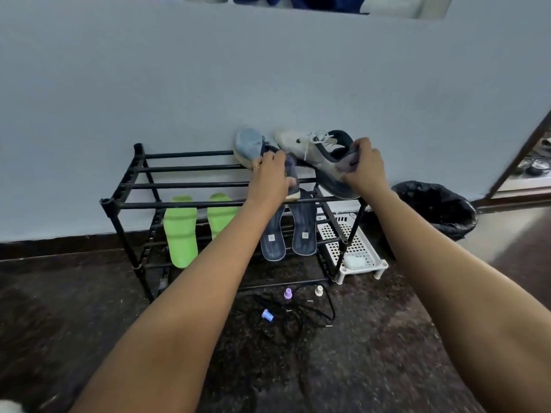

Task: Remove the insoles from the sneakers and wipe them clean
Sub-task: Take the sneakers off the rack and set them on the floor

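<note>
Gripped the blue sneaker (pixel 249 144) at its heel end with the left hand (pixel 269 177), fingers curled over the collar, thumb low by the sole, a ring on one finger. Clasped the heel of the white sneaker (pixel 316 147) with the right hand (pixel 362 168), fingers wrapped over the dark collar and over something grey there, lining or insole edge; could not tell which. Had both sneakers up on the top rails of the black shoe rack (pixel 185 184), at its right end, just beside each other, toes toward the pale wall (pixel 268 70). Held the white one tilted, dark sole turned outward. Saw two pairs of insoles lying out of the shoes on the lower rails: green insoles (pixel 180 231) toward the left, partly crossed by the left forearm, and dark blue insoles (pixel 304 225) below the blue sneaker, each with a small pale square label. Spotted a white perforated basket (pixel 357 242) just beside the rack's right legs, with a pale object inside too blurred to name. Made out a bag-lined black bin (pixel 438 207) further right by the wall. Found on the dark speckled floor (pixel 89 308) in front of the rack a loose black cable (pixel 298 314), a small purple cap (pixel 288 293), a cream cap (pixel 318 290) and a blue piece (pixel 267 315).
</note>
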Demonstrator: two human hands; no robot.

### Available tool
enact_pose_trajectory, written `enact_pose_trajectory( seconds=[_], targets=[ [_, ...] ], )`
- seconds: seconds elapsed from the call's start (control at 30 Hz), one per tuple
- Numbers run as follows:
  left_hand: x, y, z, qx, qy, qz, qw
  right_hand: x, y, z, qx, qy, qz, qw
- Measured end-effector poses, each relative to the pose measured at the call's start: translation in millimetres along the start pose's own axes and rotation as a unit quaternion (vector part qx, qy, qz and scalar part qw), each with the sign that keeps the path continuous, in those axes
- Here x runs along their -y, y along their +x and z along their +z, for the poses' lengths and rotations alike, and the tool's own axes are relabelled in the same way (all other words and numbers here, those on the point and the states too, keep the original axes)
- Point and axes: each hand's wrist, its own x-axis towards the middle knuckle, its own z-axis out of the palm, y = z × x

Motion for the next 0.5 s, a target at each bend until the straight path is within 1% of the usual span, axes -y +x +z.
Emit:
enact_pose_trajectory(
  seconds=[0.13,0.23,0.3,0.37,0.5],
  targets=[
    [7.5,-11.7,-8.6,-0.032,-0.037,0.004,0.999,10.6,-15.0,5.2,-0.044,-0.005,-0.057,0.997],
    [10.1,-26.3,-18.7,-0.052,-0.063,0.008,0.997,20.5,-28.7,12.7,-0.076,-0.078,-0.124,0.986],
    [9.4,-39.3,-25.6,-0.070,-0.071,0.021,0.995,30.4,-39.4,14.3,-0.097,-0.100,-0.130,0.982],
    [9.7,-55.5,-34.3,-0.096,-0.073,0.037,0.992,40.3,-54.4,16.6,-0.113,-0.098,-0.126,0.981],
    [16.7,-92.7,-60.5,-0.129,-0.048,0.056,0.989,62.1,-88.8,27.0,-0.130,-0.036,-0.143,0.980]
  ],
)
